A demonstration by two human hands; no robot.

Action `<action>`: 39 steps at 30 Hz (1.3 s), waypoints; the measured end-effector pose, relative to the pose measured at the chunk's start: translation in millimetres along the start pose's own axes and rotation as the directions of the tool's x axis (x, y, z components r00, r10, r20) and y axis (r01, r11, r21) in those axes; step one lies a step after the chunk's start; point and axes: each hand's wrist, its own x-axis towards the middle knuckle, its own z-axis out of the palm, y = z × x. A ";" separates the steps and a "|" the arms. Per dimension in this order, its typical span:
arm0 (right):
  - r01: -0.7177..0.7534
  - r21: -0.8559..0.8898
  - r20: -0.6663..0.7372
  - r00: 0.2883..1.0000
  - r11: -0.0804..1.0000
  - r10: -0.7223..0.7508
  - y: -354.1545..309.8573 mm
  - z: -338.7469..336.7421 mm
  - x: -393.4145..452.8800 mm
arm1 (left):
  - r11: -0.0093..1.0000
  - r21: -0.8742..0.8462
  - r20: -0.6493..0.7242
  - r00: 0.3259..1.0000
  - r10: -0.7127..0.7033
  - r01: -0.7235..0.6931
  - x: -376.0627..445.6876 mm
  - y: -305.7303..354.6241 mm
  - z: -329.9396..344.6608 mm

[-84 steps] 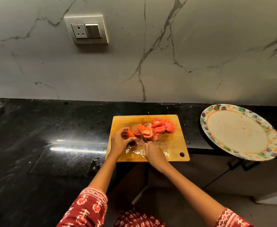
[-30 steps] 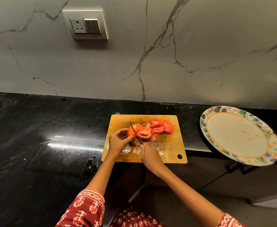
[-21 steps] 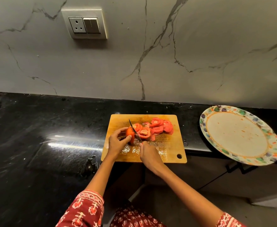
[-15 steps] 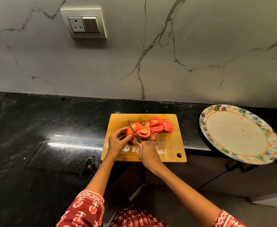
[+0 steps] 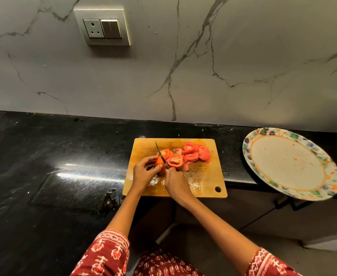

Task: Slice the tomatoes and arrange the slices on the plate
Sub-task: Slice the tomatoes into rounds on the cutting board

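1. The left hand is curling its fingers round the tomato piece near the cutting board's left edge.
2. The right hand is gripping the knife, blade against the tomato piece.
3. Cut slices are lying toward the board's far right corner.
4. The plate is sitting at the counter's right end, overhanging its front edge.

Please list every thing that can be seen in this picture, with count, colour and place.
cutting board: 1, wooden, counter's front edge
tomato piece: 1, orange-red, on board
tomato slices: several, red, board's far right part
knife: 1, dark blade, beside tomato piece
plate: 1, white with coloured rim, right of board
counter: 1, black
switch panel: 1, grey, on wall
left hand: holds tomato piece
right hand: grips knife
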 end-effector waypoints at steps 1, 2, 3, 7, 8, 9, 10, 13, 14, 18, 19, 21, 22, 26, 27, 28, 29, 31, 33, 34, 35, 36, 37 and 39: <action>-0.001 0.014 -0.012 1.000 1.000 0.001 0.9 -0.9 0.7 | 1.000 0.000 -0.014 1.000 0.008 -0.008 -0.2 -1.2 0.1; -0.002 0.022 -0.019 1.000 1.000 0.003 2.5 -2.2 1.1 | 1.000 -0.003 -0.026 1.000 0.012 -0.012 -0.4 -2.1 -0.3; -0.002 0.024 -0.017 1.000 1.000 0.003 4.2 -3.2 1.1 | 1.000 -0.007 -0.036 0.999 0.013 -0.013 -0.9 -2.9 -1.1; 0.019 0.016 0.029 0.999 1.000 -0.019 8.0 -3.2 -4.7 | 0.999 -0.037 -0.035 0.999 0.019 -0.020 -2.0 -6.0 -2.2; 0.020 0.019 0.039 0.999 1.000 -0.021 7.9 -1.9 -6.5 | 0.999 -0.039 -0.034 0.999 0.017 -0.018 -1.9 -6.3 -1.8; 0.018 0.020 0.044 0.999 1.000 -0.018 7.8 -0.4 -8.0 | 0.999 -0.040 -0.033 0.999 0.011 -0.012 -1.8 -6.8 -1.5; 0.013 0.017 0.044 0.999 1.000 -0.013 8.0 0.2 -8.6 | 0.999 -0.043 -0.029 1.000 0.001 -0.003 -1.7 -7.1 -1.3; 0.002 0.002 0.046 0.999 1.000 -0.002 9.2 -0.4 -7.1 | 0.999 -0.051 -0.002 1.000 -0.017 0.017 -1.8 -6.3 -1.2; 0.001 -0.001 0.048 0.999 1.000 -0.001 9.4 -1.1 -6.8 | 0.999 -0.047 0.011 1.000 -0.013 0.014 -1.5 -6.0 -1.4; 0.027 0.014 0.058 0.998 1.000 -0.028 8.0 -1.6 -9.6 | 1.000 0.012 0.037 0.999 0.018 -0.018 2.0 -5.9 -1.3; 0.031 0.019 0.053 0.998 0.999 -0.032 7.8 -2.0 -10.1 | 1.000 0.025 0.036 0.999 0.018 -0.018 2.6 -6.2 -1.3; 0.030 0.011 0.029 0.999 1.000 -0.030 8.1 -3.6 -9.7 | 0.999 0.038 0.032 0.999 0.020 -0.021 2.9 -7.6 -1.9; 0.029 -0.001 0.019 0.999 1.000 -0.029 8.1 -4.6 -9.5 | 0.999 0.034 0.031 0.999 0.019 -0.020 2.7 -8.1 -2.9; 0.019 -0.001 0.033 0.999 1.000 -0.019 9.1 -5.5 -11.4 | 1.000 -0.028 0.054 0.999 0.004 -0.003 2.2 -7.7 -6.6; 0.017 0.001 0.035 0.999 1.000 -0.017 8.7 -5.4 -12.0 | 0.999 -0.036 0.057 0.998 0.001 0.001 1.9 -7.0 -6.9; 0.016 0.002 0.037 0.999 1.000 -0.016 7.4 -4.8 -12.1 | 0.999 -0.042 0.056 0.998 -0.003 0.006 1.9 -6.5 -7.5; 0.015 0.003 0.036 0.999 1.000 -0.015 6.0 -4.1 -12.3 | 0.999 -0.051 0.054 0.999 -0.009 0.011 1.4 -6.5 -8.0; 0.006 0.011 0.030 1.000 1.000 -0.006 3.3 -2.4 -12.9 | 0.998 -0.067 0.046 0.999 -0.020 0.023 1.2 -7.0 -8.2; -0.008 0.013 0.024 1.000 1.000 0.008 0.9 -1.4 -14.0 | 0.998 -0.067 0.045 0.999 -0.018 0.021 0.8 -7.8 -8.0; -0.017 0.010 0.020 1.000 1.000 0.017 0.1 -0.9 -14.2 | 0.998 -0.065 0.045 0.999 -0.014 0.017 0.8 -8.0 -7.9; -0.025 0.005 0.017 1.000 1.000 0.025 -0.5 -0.5 -14.1 | 0.998 -0.064 0.044 0.999 -0.014 0.017 0.7 -8.2 -7.9; -0.030 -0.001 0.015 0.999 1.000 0.030 -1.0 -0.2 -14.0 | 0.998 -0.064 0.042 0.999 -0.016 0.019 1.1 -8.5 -7.9; -0.033 -0.006 0.014 0.999 0.999 0.033 -1.6 -0.2 -13.8 | 0.998 -0.065 0.043 0.999 -0.017 0.020 1.3 -8.8 -7.9; -0.030 -0.016 0.022 0.999 0.999 0.030 -1.9 -1.1 -11.9 | 0.998 -0.061 0.049 0.999 -0.008 0.011 2.0 -9.0 -7.7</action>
